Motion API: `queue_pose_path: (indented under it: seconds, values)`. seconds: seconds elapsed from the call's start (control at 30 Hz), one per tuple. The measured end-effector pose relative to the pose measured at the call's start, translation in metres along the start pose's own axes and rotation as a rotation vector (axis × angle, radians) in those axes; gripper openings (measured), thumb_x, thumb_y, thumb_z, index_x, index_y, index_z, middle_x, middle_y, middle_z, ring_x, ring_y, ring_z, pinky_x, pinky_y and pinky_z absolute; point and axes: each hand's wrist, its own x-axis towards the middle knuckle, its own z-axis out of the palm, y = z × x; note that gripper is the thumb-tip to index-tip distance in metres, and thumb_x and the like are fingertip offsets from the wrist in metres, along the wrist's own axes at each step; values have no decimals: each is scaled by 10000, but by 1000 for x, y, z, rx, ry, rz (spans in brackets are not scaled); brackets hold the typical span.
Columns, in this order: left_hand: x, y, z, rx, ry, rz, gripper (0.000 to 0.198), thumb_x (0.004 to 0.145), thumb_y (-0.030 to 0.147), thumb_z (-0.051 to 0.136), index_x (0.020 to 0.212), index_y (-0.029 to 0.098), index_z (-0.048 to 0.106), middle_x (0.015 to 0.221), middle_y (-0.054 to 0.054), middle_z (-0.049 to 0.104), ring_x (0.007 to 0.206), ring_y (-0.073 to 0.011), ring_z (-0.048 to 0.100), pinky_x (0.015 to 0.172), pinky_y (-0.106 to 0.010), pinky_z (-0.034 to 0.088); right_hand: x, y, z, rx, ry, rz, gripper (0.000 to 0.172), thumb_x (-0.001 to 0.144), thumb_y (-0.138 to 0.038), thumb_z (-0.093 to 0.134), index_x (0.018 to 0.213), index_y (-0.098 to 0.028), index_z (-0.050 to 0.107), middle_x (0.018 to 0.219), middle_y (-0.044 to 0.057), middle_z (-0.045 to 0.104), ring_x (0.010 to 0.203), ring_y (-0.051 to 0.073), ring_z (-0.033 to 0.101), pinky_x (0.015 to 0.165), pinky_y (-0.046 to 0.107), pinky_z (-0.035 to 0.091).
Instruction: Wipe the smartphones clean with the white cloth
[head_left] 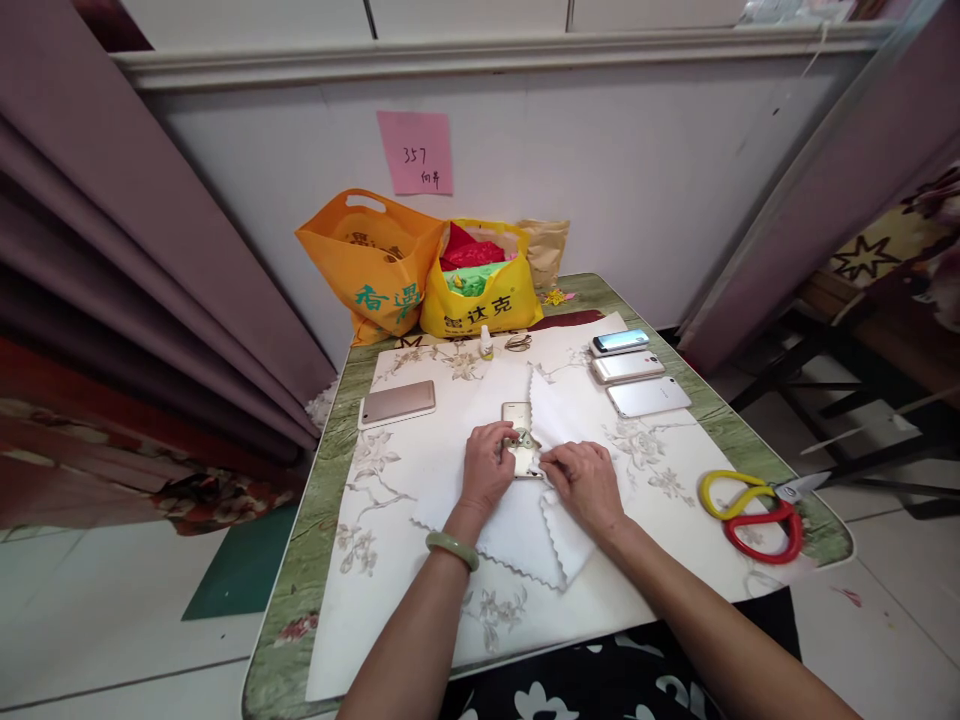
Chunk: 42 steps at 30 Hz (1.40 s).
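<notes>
A light gold phone lies near the middle of the table on a white cleaning cloth with zigzag edges. My left hand, above a green bangle, curls its fingers over the phone's left side and holds it. To the right, my right hand is closed in a pinch on a bit of white cloth at the phone's lower right. The cloth's raised part stands along the phone's right edge. My fingers hide some of the phone.
Three phones lie at the right, a rose-gold phone at the left. Scissors with yellow and red handles rest near the right edge. A small white bottle stands behind, before an orange bag and a yellow bag.
</notes>
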Motion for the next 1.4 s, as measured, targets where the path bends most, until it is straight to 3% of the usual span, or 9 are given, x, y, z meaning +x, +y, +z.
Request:
queue_pose_path:
  seconds: [0.13,0.23,0.7,0.83,1.03,1.17,1.27,1.4]
  values:
    - [0,5,2,72,-2,14,165,754,161,648,901,234,659,1087,-42,690,1028,-236,565,941,-407,433,11,1,2,-34,0,57,154,919,-276,575,803,-245,673,765,-17,679,768,149,559,844,323,251]
    - [0,3,5,72,17,4,74,809,233,646,880,244,664,1061,-38,696,1009,-225,568,923,-398,436,23,3,3,-109,-3,79,161,913,-269,580,791,-245,683,741,-13,677,764,153,560,836,337,237]
    - [2,-1,6,86,20,6,76,801,175,648,830,245,646,1052,-26,693,990,-219,557,905,-396,435,93,21,23,-193,16,154,190,885,-276,592,742,-254,716,757,30,707,758,190,530,790,375,230]
    - [2,-1,6,94,15,5,86,790,171,654,835,244,644,1058,-31,690,994,-222,561,907,-399,430,83,18,24,-205,36,123,183,899,-251,580,766,-239,706,770,30,705,772,192,532,827,381,240]
    - [1,-1,6,88,22,-1,93,789,167,653,839,245,643,1056,-33,689,1002,-225,564,903,-397,429,31,7,7,-214,-3,-31,166,928,-213,549,866,-238,702,804,29,679,812,187,525,908,378,248]
    - [1,1,5,87,12,-13,115,789,145,648,846,244,638,1066,-23,686,1012,-220,554,907,-392,428,5,3,-7,-116,-72,-96,151,925,-215,564,833,-237,682,775,8,654,810,170,519,915,350,259]
    - [1,2,4,94,6,-13,128,794,138,642,861,246,637,1076,-17,681,1024,-216,549,918,-389,422,2,3,-9,-70,-92,-116,148,919,-221,573,816,-242,676,763,-3,652,799,162,519,911,341,261]
    - [0,2,3,106,-2,-13,113,803,150,643,858,249,641,1078,-14,679,1022,-216,547,911,-394,421,20,7,1,-147,-50,-72,161,925,-222,548,816,-218,666,774,15,655,800,176,517,901,349,263]
